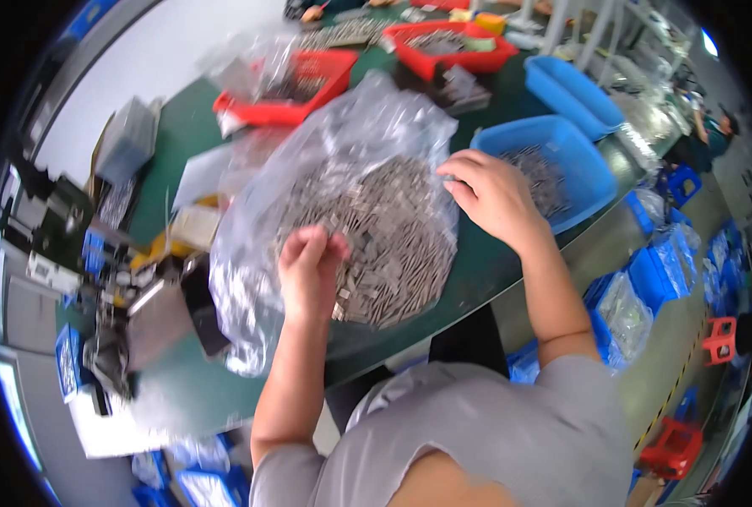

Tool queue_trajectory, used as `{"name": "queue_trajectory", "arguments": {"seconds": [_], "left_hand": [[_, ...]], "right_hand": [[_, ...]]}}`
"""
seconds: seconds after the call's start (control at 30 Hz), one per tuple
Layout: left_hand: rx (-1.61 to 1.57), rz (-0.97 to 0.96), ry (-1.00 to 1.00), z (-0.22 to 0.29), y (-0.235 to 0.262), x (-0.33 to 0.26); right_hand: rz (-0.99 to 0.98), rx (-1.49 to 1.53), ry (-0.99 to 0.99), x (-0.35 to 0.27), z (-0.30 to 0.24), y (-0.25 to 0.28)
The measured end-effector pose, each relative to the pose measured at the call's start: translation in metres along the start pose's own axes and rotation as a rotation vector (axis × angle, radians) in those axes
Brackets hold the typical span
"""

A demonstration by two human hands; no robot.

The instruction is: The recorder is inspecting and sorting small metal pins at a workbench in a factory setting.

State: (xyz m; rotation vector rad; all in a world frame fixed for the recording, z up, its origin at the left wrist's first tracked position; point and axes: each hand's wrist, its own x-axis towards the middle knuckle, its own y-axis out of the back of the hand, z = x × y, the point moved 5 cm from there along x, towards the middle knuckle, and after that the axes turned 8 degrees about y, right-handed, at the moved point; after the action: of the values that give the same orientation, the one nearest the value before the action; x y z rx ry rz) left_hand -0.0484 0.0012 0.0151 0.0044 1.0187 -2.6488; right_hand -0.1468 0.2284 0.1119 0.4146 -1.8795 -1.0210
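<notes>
A large clear plastic bag (253,245) lies opened out on the green table, with a heap of small grey metal parts (405,270) on it. My left hand (306,269) is over the heap's left side, its fingers curled and pinched together; anything between them is too small to make out. At the heap's right edge, my right hand (498,196) has its thumb and fingers drawn close, with a tiny dark spot at the fingertips that I cannot name. Just beyond it stands a blue bin (591,190) holding more small metal parts (538,177).
Two red trays, one with a plastic bag (338,72) and one with metal parts (494,59), stand at the far side. A second blue bin (570,93) sits behind the first. A dark flat object (203,308) lies left. Red stools (673,448) and bagged blue crates (625,313) are on the floor.
</notes>
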Motion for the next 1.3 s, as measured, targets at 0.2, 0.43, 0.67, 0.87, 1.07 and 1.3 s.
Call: {"name": "queue_trajectory", "arguments": {"seconds": [0.2, 0.43, 0.67, 0.87, 1.07, 1.3], "left_hand": [[-0.052, 0.068, -0.035, 0.003, 0.004, 0.015], [-0.065, 0.113, -0.02, 0.005, 0.012, 0.008], [-0.059, 0.119, -0.006, 0.002, 0.009, 0.005], [-0.014, 0.064, 0.06, 0.0, 0.002, 0.006], [-0.011, -0.038, 0.157, -0.007, -0.002, 0.003], [0.037, -0.061, 0.16, -0.011, -0.004, 0.003]], "right_hand": [[-0.497, 0.207, 0.284, 0.026, -0.051, -0.069], [-0.532, 0.072, 0.294, 0.025, -0.068, -0.114], [-0.36, 0.097, 0.348, 0.016, -0.07, -0.122], [-0.416, 0.792, -0.038, 0.029, -0.045, -0.105], [-0.344, 1.055, -0.251, 0.029, -0.041, -0.101], [-0.229, 0.892, -0.117, 0.032, -0.043, -0.092]]}}
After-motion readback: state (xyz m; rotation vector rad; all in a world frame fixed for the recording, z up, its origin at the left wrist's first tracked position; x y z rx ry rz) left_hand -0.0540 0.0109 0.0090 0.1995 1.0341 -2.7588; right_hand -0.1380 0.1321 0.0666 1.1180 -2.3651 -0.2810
